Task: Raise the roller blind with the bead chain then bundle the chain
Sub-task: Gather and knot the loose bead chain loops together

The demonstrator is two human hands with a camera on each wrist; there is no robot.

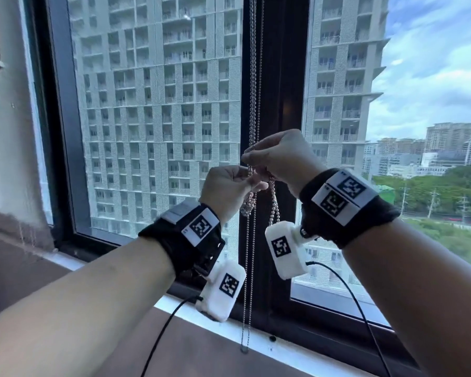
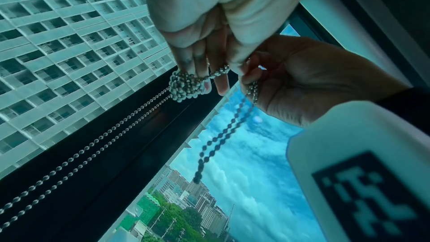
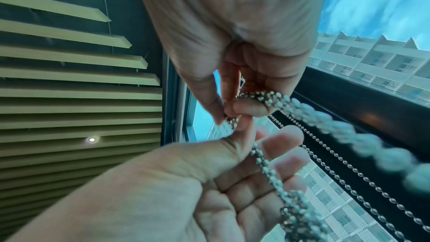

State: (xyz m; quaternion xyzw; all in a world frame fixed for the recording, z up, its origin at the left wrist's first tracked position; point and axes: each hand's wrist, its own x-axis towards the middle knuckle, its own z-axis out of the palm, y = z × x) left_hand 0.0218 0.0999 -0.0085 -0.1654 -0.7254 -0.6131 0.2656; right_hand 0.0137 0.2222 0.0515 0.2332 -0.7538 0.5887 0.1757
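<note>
The metal bead chain (image 1: 253, 77) hangs in two strands in front of the dark window mullion (image 1: 283, 77). My left hand (image 1: 252, 183) holds a bunch of gathered chain loops (image 2: 186, 87) that lies around and across its fingers (image 3: 286, 143). Just above it, my right hand (image 1: 256, 159) pinches the chain between thumb and fingers (image 3: 214, 109), with a few turns coiled on one finger (image 3: 263, 98). A short loop (image 2: 221, 135) dangles below the right hand. The roller blind is out of the head view.
The chain's long lower part runs down to the white window sill (image 1: 283, 346), ending near it (image 1: 244, 349). Black cables trail from both wrist devices. A wall (image 1: 8, 131) stands at the left. Slatted panels (image 3: 69, 98) with a lamp show in the right wrist view.
</note>
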